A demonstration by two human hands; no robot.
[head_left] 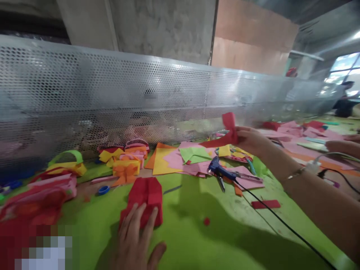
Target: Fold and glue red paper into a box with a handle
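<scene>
My left hand (136,238) lies with its fingers stretched out on a folded red felt piece (146,189), pressing it lightly against the green table. Raised over the far side of the work area, my right hand (249,139) pinches a red felt strip (229,123) that is bent, one end sticking up and the other trailing left. Below that hand a blue hot glue gun (223,171) rests on the table, its black cord running toward the lower right. A small red felt scrap (266,204) and a red dot (206,221) lie nearby.
A perforated metal panel (112,93) runs along the table's back. Felt sheets (168,159) pile before it. Small felt bags (126,168) and a blue ring (104,190) stand left. Another person's hand (341,148) reaches in at right, beside cables.
</scene>
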